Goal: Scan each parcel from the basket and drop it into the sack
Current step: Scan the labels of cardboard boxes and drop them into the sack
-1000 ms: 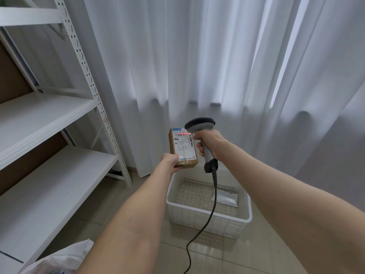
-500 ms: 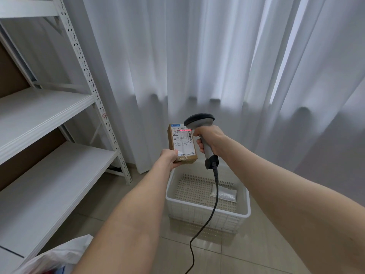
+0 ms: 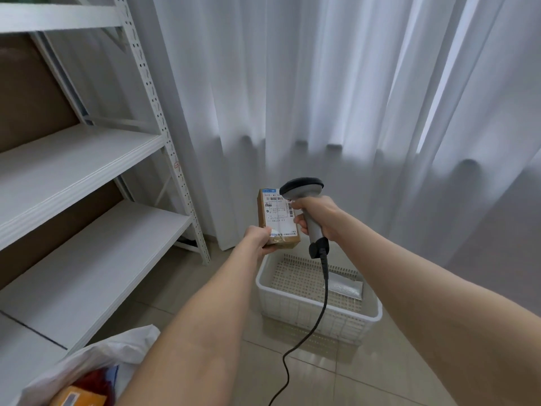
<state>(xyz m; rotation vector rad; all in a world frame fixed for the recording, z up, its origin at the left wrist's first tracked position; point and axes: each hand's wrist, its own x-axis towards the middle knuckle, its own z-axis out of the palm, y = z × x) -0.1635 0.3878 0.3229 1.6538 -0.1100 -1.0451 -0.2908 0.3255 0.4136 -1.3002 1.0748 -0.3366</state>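
Above slatted plastic basket [image 3: 307, 317], left grip [image 3: 259, 240] around cardboard parcel [image 3: 278, 218], right grip [image 3: 317, 215] around scanner [image 3: 301, 187]

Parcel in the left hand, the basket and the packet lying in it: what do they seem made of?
Parcel: brown matte cardboard, with a white printed paper label. Basket: probably moulded white plastic, given its lattice walls and perforated floor. Packet: seemingly a grey-silver plastic mailer, from its soft sheen; too small to be sure.

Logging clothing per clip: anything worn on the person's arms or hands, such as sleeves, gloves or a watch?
Nothing visible. Left arm and right arm are bare to the frame edge, no sleeve in view. Left hand and right hand show no glove, ring or watch.
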